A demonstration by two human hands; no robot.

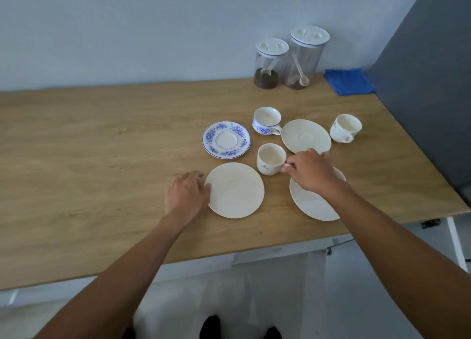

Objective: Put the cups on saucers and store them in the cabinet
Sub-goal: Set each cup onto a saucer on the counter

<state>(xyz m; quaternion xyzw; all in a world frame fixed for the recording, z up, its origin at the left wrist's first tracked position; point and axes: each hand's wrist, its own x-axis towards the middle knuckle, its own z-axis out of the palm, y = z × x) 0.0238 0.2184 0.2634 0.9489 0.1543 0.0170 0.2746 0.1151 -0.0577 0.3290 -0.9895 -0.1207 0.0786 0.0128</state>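
On the wooden table stand three cups and several saucers. My right hand pinches the handle of the near cream cup, which stands on the table between saucers. My left hand touches the left rim of a cream saucer. Another cream saucer lies partly under my right hand and wrist. Further back are a blue-patterned saucer, a blue-patterned cup, a third cream saucer and a white cup.
Two clear lidded jars with scoops stand at the back by the wall. A folded blue cloth lies to their right. A dark panel borders the table's right side. The table's front edge is near me.
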